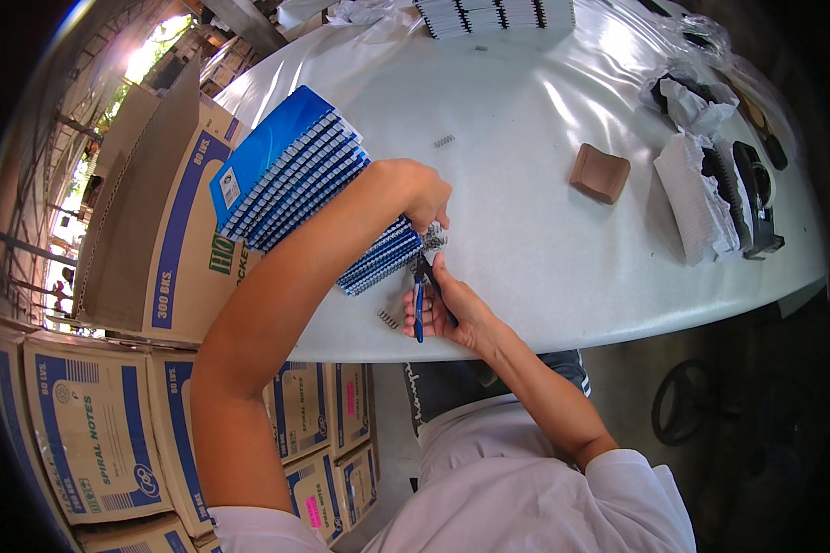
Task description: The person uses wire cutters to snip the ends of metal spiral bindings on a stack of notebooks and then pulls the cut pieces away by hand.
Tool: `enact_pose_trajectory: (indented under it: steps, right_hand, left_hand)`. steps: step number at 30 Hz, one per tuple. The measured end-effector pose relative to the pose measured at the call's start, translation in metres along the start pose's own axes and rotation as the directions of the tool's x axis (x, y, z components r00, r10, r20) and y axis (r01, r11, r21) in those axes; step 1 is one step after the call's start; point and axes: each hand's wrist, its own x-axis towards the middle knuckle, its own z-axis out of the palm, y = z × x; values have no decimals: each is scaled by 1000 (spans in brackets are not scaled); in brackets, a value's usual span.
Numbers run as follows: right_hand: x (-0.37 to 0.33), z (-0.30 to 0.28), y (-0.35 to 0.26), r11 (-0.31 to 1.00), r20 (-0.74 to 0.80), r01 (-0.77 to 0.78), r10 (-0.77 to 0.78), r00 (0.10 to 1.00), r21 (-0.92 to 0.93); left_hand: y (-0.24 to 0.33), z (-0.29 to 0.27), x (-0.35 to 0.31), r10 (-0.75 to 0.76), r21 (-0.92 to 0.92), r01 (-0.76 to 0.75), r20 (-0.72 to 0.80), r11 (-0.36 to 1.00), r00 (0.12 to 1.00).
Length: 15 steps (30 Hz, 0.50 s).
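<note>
A stack of spiral notebooks (290, 184) with blue covers lies on the table, its coil bindings stepped toward me. My left hand (421, 194) reaches across the stack to its near right end, fingers curled down. What those fingers grip is hidden. My right hand (456, 309) is closed around pliers (420, 309) with blue and black handles. The handles are spread apart, and the jaws are at the coil ends by the lower notebooks, just below my left hand. Several short coil pieces (436, 238) are bunched beside the jaws; another coil piece (388, 319) lies near the table edge.
An open carton (171, 221) stands against the table's left side, above stacked cartons (97, 424). A brown block (600, 173) sits to the right, before torn white paper and a black tool (761, 203). More spiral-bound books (493, 17) stand at the far edge.
</note>
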Motion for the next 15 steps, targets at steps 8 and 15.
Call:
enact_pose_trajectory:
  steps: [8,15]
  right_hand:
    - [-4,3,-1,1000,-5,-12,12,1000,-2]
    - [-4,3,-2,1000,-15,-7,7,1000,-4]
  left_hand:
    - [0,2,2,-10,-5,10,7,1000,1000]
    - [2,-2,3,-15,-17,16,43,1000,999]
